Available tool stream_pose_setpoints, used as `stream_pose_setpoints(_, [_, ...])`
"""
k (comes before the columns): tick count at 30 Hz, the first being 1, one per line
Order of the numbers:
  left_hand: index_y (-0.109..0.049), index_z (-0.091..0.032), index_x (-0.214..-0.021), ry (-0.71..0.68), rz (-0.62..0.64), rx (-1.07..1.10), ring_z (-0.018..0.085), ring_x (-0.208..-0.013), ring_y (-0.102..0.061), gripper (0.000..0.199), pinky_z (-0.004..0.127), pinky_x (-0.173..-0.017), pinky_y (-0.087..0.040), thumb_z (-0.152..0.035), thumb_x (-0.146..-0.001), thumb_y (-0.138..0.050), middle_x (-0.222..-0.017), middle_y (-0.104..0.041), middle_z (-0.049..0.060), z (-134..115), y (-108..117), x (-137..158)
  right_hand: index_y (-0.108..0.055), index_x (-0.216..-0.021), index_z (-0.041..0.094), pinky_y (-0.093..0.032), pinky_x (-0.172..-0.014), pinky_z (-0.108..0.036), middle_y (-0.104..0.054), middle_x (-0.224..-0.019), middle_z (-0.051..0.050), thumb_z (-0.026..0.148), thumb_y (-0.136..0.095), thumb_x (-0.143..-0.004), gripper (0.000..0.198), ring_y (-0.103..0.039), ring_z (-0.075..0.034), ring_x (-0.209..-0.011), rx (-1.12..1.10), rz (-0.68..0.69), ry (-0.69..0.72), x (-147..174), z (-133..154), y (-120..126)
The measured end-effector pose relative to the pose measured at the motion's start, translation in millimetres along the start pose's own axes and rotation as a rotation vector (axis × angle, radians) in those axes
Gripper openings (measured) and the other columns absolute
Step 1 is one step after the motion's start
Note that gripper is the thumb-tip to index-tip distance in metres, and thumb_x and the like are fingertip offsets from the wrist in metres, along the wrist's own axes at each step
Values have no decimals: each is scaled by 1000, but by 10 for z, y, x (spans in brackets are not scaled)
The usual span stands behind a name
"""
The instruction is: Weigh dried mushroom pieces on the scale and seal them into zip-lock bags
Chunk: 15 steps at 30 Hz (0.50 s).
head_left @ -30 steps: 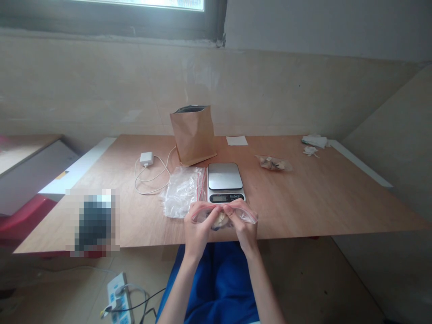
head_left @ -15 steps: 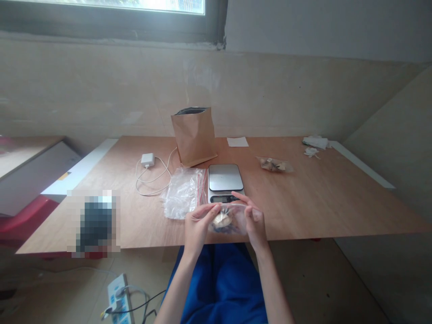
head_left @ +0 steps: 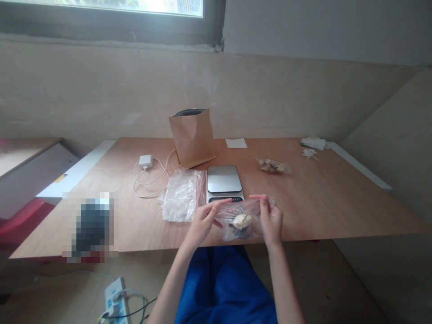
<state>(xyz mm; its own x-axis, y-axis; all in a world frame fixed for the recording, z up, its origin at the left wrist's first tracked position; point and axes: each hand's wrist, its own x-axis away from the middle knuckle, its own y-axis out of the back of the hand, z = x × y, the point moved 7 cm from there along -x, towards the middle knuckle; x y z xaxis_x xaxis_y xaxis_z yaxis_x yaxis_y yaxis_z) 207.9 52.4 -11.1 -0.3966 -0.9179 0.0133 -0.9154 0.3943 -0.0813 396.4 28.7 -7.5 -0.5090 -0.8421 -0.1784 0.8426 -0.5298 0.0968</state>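
Note:
A clear zip bag [head_left: 250,231] with pale and dark dried pieces in it is held up over the table's front edge. My left hand [head_left: 204,220] pinches its upper left corner. At its upper right, my right hand [head_left: 271,218] grips the bag with the thumb on the near side. Just behind the bag, a kitchen scale [head_left: 222,178] has a bare steel platform, its display partly covered by my left fingers and the bag. To the left of the scale lies a stack of clear zip bags [head_left: 180,198] with red seal lines.
An open brown paper pouch [head_left: 192,137] stands behind the scale. A white charger [head_left: 146,161] with a cable lies at left, a filled bag [head_left: 272,165] at back right. White paper [head_left: 236,143] and crumpled white scraps [head_left: 313,144] lie farther back. A power strip [head_left: 116,299] is on the floor.
The zip bag has shifted right and is stretched wider between my hands, its contents now showing more. My right hand has moved right; my left hand has moved slightly right.

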Motion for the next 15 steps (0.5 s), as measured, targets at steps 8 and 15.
stream_pose_setpoints(8, [-63,-20,-97,-11,-47,64,19,-93,-61,32,26,-77,-49,-45,-80,-52,-99,-66,5,169,-221,-34,-68,-88,13,-49,-65,-29,-71,-82,-10,59,-46,-80,52,-66,-21,-74,-72,-150,-67,-141,-89,181])
stream_pose_setpoints(15, [-54,-16,-71,-35,-195,-65,12,-65,-54,29,22,-60,-42,-43,-82,-50,-66,-56,0,132,-224,-69,-65,-78,14,-46,-66,-29,-68,-70,-8,66,-33,-81,60,-63,-19,-68,78,-118,-47,-140,-8,86])
